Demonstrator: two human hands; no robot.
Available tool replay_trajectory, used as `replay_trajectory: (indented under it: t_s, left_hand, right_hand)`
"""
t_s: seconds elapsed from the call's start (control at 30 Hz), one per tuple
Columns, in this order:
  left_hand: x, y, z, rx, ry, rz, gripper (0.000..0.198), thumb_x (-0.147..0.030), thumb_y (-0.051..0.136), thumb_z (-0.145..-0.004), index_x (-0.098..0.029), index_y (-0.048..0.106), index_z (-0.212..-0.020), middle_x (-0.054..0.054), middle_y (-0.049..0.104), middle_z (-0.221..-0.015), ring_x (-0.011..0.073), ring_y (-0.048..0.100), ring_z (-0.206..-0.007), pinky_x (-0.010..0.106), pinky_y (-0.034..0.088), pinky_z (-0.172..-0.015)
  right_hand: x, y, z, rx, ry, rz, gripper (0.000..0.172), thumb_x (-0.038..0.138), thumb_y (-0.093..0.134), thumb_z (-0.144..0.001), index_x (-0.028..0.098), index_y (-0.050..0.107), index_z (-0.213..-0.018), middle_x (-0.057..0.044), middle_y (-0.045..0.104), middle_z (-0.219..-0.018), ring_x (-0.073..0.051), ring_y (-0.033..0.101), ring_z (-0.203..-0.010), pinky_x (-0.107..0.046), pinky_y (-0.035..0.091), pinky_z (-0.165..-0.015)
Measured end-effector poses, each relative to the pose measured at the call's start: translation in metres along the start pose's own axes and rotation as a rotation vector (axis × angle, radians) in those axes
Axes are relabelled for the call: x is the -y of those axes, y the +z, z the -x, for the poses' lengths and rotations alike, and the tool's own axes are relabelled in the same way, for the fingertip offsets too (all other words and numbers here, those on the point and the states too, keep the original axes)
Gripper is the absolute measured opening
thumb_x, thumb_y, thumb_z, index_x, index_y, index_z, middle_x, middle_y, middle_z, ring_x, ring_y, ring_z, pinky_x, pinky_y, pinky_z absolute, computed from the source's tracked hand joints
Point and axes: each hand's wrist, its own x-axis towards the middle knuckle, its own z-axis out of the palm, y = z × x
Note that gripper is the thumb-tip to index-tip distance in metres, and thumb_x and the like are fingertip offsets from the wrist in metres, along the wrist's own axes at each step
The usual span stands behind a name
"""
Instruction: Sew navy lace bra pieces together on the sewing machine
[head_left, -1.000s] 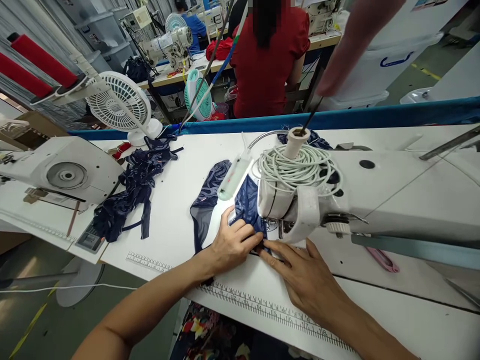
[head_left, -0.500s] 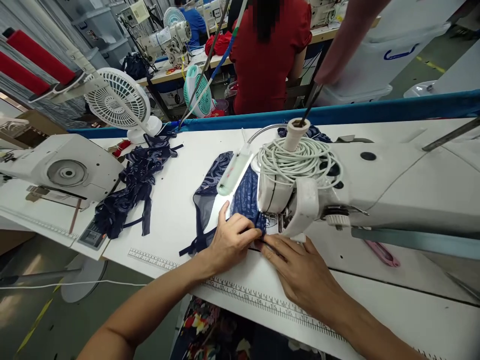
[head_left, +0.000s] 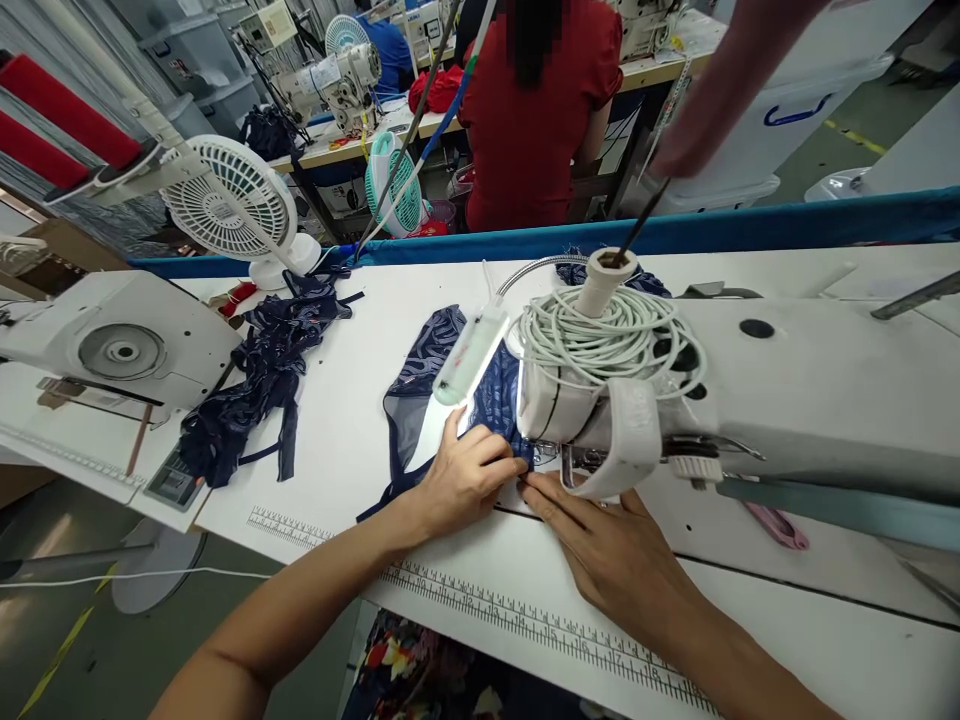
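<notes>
A navy lace garment (head_left: 496, 395) with a sheer mesh part and a narrow strap lies flat on the white table, its right edge by the needle area of a white sewing machine (head_left: 780, 370). My left hand (head_left: 469, 472) is closed, thumb and fingers pressed together on the garment's near edge. My right hand (head_left: 607, 540) is also closed, its fingertips at the same edge beside the left fingertips, just in front of the machine's foot. The bit of cloth under the fingertips is mostly hidden. A pale lamp (head_left: 471, 358) hangs over the garment.
A heap of navy strapped pieces (head_left: 262, 370) lies to the left beside a second white machine (head_left: 127, 340). Coiled pale cord (head_left: 611, 340) sits on the machine head. Pink snips (head_left: 776, 525) lie at right. A ruler strip (head_left: 525, 620) runs along the front edge. A person in red (head_left: 536, 120) sits beyond.
The camera view has shifted a little, so the machine appears slightly farther right. My hands stay on the garment's edge, and the right fingers have bent in slightly.
</notes>
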Motion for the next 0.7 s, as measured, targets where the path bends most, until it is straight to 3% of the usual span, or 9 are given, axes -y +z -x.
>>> replay_trajectory:
  t_s: [0.1, 0.27, 0.5, 0.63, 0.7]
  left_hand:
    - [0.004, 0.002, -0.005, -0.002, 0.011, -0.004, 0.027, -0.007, 0.052, -0.080, -0.021, 0.065, -0.099, -0.001, 0.061, -0.074, 0.0156, 0.055, -0.077, 0.056, 0.025, -0.111]
    - [-0.002, 0.006, -0.005, -0.019, -0.045, 0.010, 0.021, -0.010, 0.051, -0.084, -0.020, 0.064, -0.097, -0.001, 0.060, -0.074, 0.0165, 0.055, -0.081, 0.057, 0.025, -0.112]
    - [-0.003, 0.006, -0.006, 0.053, -0.031, 0.000, 0.018, -0.011, 0.049, -0.088, -0.020, 0.063, -0.095, 0.000, 0.062, -0.081, 0.0156, 0.056, -0.080, 0.056, 0.031, -0.108]
    - [-0.004, 0.002, -0.007, 0.061, 0.010, -0.057, 0.017, -0.010, 0.050, -0.084, -0.020, 0.063, -0.091, 0.000, 0.062, -0.079, 0.0157, 0.056, -0.077, 0.060, 0.028, -0.110]
    - [-0.007, -0.001, -0.007, 0.039, 0.061, -0.119, 0.018, -0.009, 0.049, -0.085, -0.019, 0.064, -0.090, 0.000, 0.062, -0.076, 0.0156, 0.056, -0.074, 0.063, 0.025, -0.111]
  right_hand:
    - [-0.001, 0.000, -0.002, 0.034, -0.006, 0.030, 0.050, 0.001, 0.040, -0.086, 0.018, 0.060, -0.129, -0.002, 0.064, -0.130, -0.021, 0.060, -0.099, -0.040, 0.036, -0.089]
    - [0.003, 0.000, 0.000, -0.030, -0.003, 0.023, 0.047, 0.001, 0.041, -0.086, 0.016, 0.061, -0.127, -0.003, 0.066, -0.127, -0.019, 0.060, -0.091, -0.044, 0.031, -0.102]
    - [0.002, -0.003, -0.005, -0.070, -0.020, 0.042, 0.043, 0.000, 0.038, -0.087, 0.014, 0.066, -0.117, -0.004, 0.070, -0.118, -0.018, 0.060, -0.083, -0.043, 0.033, -0.100]
    - [-0.001, -0.002, -0.002, -0.086, -0.023, -0.019, 0.041, 0.002, 0.039, -0.090, 0.018, 0.064, -0.119, -0.003, 0.070, -0.118, -0.018, 0.061, -0.085, -0.042, 0.033, -0.098]
    - [-0.004, -0.004, -0.003, -0.135, -0.005, -0.076, 0.038, 0.005, 0.042, -0.092, 0.021, 0.065, -0.117, -0.002, 0.073, -0.107, -0.018, 0.061, -0.089, -0.039, 0.036, -0.095]
